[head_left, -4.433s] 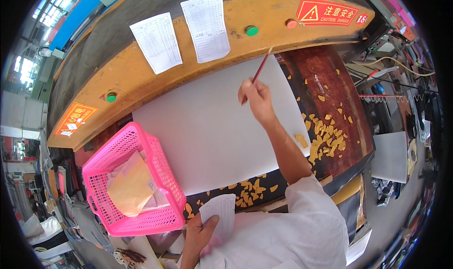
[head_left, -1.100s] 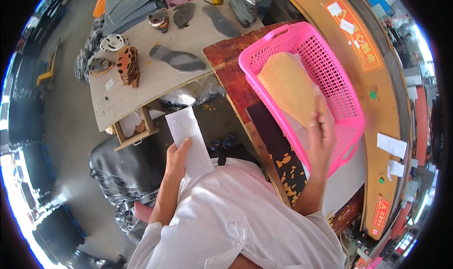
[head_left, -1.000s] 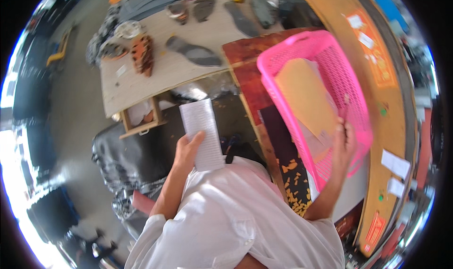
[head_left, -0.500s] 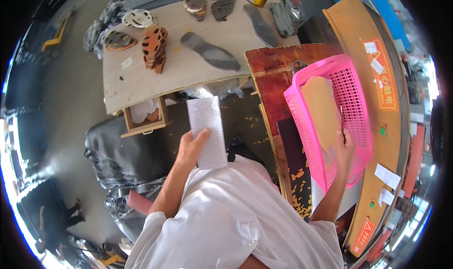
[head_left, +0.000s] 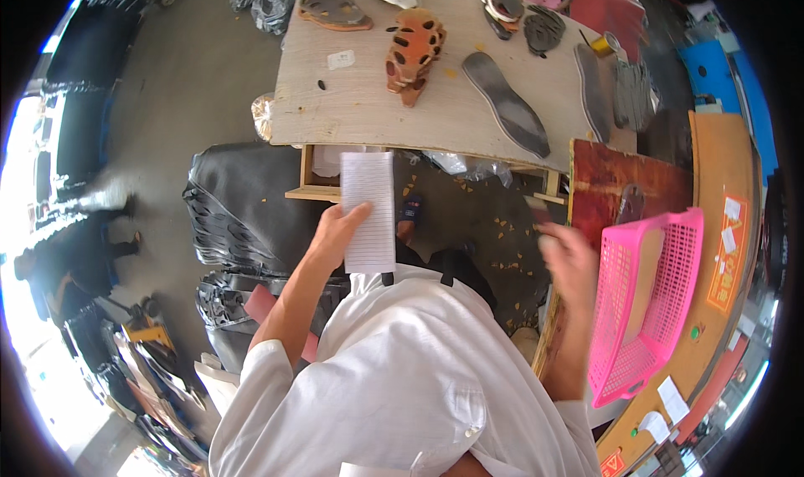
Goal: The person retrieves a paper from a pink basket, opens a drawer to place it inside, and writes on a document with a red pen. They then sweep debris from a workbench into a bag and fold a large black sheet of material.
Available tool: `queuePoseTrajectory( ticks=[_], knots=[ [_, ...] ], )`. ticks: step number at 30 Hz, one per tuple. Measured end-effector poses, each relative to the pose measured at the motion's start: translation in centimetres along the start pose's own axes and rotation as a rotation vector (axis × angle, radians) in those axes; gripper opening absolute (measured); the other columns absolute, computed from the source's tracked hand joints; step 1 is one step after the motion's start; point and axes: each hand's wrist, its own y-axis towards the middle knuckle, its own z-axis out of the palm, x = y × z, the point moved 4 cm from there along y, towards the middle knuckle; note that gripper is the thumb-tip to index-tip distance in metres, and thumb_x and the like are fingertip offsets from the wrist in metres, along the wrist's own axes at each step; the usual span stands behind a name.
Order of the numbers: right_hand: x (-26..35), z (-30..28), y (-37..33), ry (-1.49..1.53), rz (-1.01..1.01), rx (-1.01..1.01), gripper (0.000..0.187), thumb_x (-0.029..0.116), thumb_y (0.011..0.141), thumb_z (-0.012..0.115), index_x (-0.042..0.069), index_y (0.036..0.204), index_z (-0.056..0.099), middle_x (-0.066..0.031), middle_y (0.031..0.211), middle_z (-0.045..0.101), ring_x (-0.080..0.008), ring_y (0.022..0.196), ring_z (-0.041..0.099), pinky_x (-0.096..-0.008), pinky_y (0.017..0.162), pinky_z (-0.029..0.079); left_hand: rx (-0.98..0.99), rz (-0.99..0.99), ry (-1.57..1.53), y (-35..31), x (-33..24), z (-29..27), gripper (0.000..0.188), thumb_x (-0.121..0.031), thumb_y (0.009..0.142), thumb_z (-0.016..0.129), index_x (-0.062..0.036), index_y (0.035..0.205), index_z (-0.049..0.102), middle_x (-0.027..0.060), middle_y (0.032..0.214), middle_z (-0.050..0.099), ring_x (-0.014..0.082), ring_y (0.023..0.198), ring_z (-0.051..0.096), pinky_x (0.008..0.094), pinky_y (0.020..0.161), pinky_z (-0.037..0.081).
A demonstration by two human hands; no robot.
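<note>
My left hand [head_left: 335, 232] is closed on a pad of white lined paper [head_left: 373, 213], its thumb lying across the ruled face. Held upright before my waist, the pad overlaps the open drawer behind it. To the right, my right hand [head_left: 571, 263] is smeared by motion. A thin, dark reddish stick, like a pen [head_left: 538, 212], juts from its fingers. Beside that hand, a pink plastic basket [head_left: 610, 309] stands tilted in view, with flat tan pieces [head_left: 643, 280] inside. The right hand is apart from both pad and basket.
Ahead, a pale worktable [head_left: 327, 113] bears grey insoles [head_left: 507, 104], a stack of orange cutout pieces [head_left: 414, 50] and a yellow tin [head_left: 605, 44]. Its drawer [head_left: 314, 190] juts out. Black sheet material [head_left: 243, 196] lies at left; an orange machine beam [head_left: 716, 167] runs along the right.
My right hand has left the basket and swung leftward with the thin stick. The view has turned, so table and basket appear farther right. My left hand keeps the pad.
</note>
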Motion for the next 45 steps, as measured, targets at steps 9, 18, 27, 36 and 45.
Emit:
queuePoseTrajectory(
  ticks=[9,18,27,36,45],
  knots=[
    [1.4,35.5,12.1,-0.392,-0.367,0.608,0.030,0.015,0.094,0.056,0.002,0.114,0.073,-0.0259,0.116,0.070,-0.0439,0.110,0.068,-0.0524,0.096,0.054,-0.301,-0.002,-0.317,-3.9,6.7,-10.4,0.035,-0.026,0.103,0.066,0.0047,0.121,0.067,0.0092,0.104,0.074,0.0189,0.089,0.072,0.0358,0.080,0.058],
    [-0.7,34.2,13.1,-0.587,-0.310,0.598,0.025,0.022,0.093,0.061,0.003,0.103,0.074,-0.0253,0.110,0.071,-0.0449,0.107,0.068,-0.0525,0.095,0.054,-0.229,-0.050,-0.413,-1.9,8.7,-9.1,0.033,-0.027,0.101,0.070,0.0008,0.119,0.068,0.0075,0.101,0.074,0.0188,0.088,0.072,0.0361,0.078,0.059],
    [-11.7,15.6,2.8,-0.298,0.225,0.260,0.029,0.025,0.093,0.066,0.004,0.111,0.075,-0.0209,0.098,0.075,-0.0369,0.095,0.073,-0.0434,0.085,0.056,0.090,0.103,-0.080,4.8,-0.2,-2.1,0.037,-0.030,0.103,0.068,0.0029,0.120,0.070,0.0094,0.106,0.075,0.0173,0.091,0.071,0.0345,0.083,0.058],
    [-13.0,8.0,-4.8,0.149,0.399,-0.187,0.036,0.022,0.098,0.069,-0.002,0.125,0.072,-0.0114,0.097,0.077,-0.0164,0.090,0.074,-0.0303,0.081,0.057,0.374,0.081,0.162,8.0,-4.0,10.5,0.041,-0.030,0.098,0.074,0.0055,0.118,0.071,0.0103,0.103,0.076,0.0177,0.088,0.072,0.0352,0.080,0.059],
    [-9.0,-10.1,-24.4,0.115,0.464,-1.097,0.029,0.011,0.094,0.077,0.000,0.121,0.073,-0.0121,0.111,0.075,-0.0177,0.099,0.070,-0.0312,0.086,0.056,0.500,0.095,0.343,7.4,-2.8,21.4,0.042,-0.028,0.096,0.077,0.0043,0.123,0.071,0.0101,0.109,0.075,0.0205,0.093,0.072,0.0368,0.084,0.058]
  ],
)
